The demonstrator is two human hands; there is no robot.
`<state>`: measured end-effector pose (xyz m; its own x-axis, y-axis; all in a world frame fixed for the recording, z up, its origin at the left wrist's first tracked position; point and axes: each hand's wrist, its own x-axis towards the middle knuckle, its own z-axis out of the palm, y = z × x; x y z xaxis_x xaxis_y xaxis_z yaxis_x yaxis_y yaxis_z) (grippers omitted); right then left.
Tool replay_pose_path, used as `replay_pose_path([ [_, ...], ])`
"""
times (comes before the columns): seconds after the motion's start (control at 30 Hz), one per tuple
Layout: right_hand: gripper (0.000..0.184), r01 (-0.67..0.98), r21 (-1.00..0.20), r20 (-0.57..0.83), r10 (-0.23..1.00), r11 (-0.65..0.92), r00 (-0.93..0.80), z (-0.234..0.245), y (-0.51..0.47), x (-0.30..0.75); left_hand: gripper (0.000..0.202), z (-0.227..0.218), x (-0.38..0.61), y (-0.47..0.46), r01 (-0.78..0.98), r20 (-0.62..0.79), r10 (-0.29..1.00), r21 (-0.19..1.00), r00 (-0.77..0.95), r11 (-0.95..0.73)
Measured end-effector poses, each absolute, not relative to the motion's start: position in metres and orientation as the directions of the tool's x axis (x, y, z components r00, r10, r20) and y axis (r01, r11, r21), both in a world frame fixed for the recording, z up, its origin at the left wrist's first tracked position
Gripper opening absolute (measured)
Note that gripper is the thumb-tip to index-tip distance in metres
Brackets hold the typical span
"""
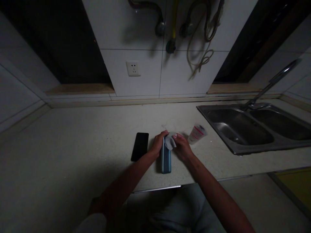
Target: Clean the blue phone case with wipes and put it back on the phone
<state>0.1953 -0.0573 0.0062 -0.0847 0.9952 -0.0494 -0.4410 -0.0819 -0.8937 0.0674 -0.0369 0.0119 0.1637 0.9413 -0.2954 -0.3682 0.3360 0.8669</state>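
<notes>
A blue-green phone case lies on the pale countertop, long side pointing towards me. My left hand grips its far end with curled fingers. My right hand pinches a small pale wipe and presses it against that same far end. A black phone lies flat just left of my left hand.
A small white cup or tub with red print stands right of my hands. A double steel sink with a tap fills the right side. A wall socket and hanging hoses are on the tiled back wall.
</notes>
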Motion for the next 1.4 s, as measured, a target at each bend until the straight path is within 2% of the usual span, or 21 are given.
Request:
replay_pose_path([
  [0.23,0.032,-0.48,-0.877,-0.003,1.0,-0.012,-0.02,0.001,-0.056,0.199,0.037,0.011,0.068,-0.032,-0.467,-0.402,0.88,0.746,0.253,0.475],
  [0.4,0.035,-0.35,-0.935,0.063,0.998,0.058,-0.005,-0.003,-0.055,0.202,0.039,0.006,0.068,-0.029,-0.524,-0.408,0.862,0.685,0.3,0.507],
  [0.5,0.034,-0.105,-0.976,0.18,0.976,0.193,0.123,-0.002,-0.059,0.205,0.039,0.001,0.069,-0.027,-0.562,-0.402,0.846,0.633,0.351,0.533],
  [0.57,0.035,0.107,-0.955,0.295,0.922,0.277,0.249,0.0,-0.066,0.208,0.04,-0.001,0.069,-0.025,-0.57,-0.403,0.826,0.598,0.394,0.564],
  [0.67,0.031,0.525,-0.778,0.56,0.758,0.344,0.334,0.004,-0.076,0.211,0.038,-0.002,0.07,-0.023,-0.598,-0.397,0.819,0.56,0.413,0.573],
  [0.73,0.024,0.74,-0.581,0.685,0.694,0.339,0.221,0.006,-0.08,0.211,0.037,-0.003,0.071,-0.022,-0.622,-0.393,0.822,0.539,0.411,0.568],
  [0.8,0.021,0.808,-0.462,0.668,0.743,0.364,0.047,0.008,-0.08,0.207,0.037,-0.004,0.072,-0.021,-0.628,-0.389,0.816,0.521,0.428,0.578],
  [0.9,0.018,0.83,-0.357,0.497,0.839,0.429,-0.22,0.011,-0.074,0.197,0.04,-0.007,0.073,-0.021,-0.626,-0.377,0.799,0.496,0.47,0.602],
  [1.03,0.015,0.855,-0.285,0.329,0.882,0.434,-0.338,0.013,-0.072,0.18,0.05,-0.01,0.075,-0.023,-0.642,-0.378,0.789,0.459,0.485,0.614],
  [1.23,0.015,0.84,-0.306,0.215,0.892,0.447,-0.397,0.016,-0.087,0.172,0.054,-0.007,0.074,-0.025,-0.692,-0.397,0.811,0.431,0.431,0.579],
  [1.4,0.018,0.734,-0.378,0.29,0.825,0.564,-0.484,0.01,-0.12,0.181,0.042,-0.003,0.071,-0.024,-0.688,-0.443,0.819,0.465,0.364,0.557],
])
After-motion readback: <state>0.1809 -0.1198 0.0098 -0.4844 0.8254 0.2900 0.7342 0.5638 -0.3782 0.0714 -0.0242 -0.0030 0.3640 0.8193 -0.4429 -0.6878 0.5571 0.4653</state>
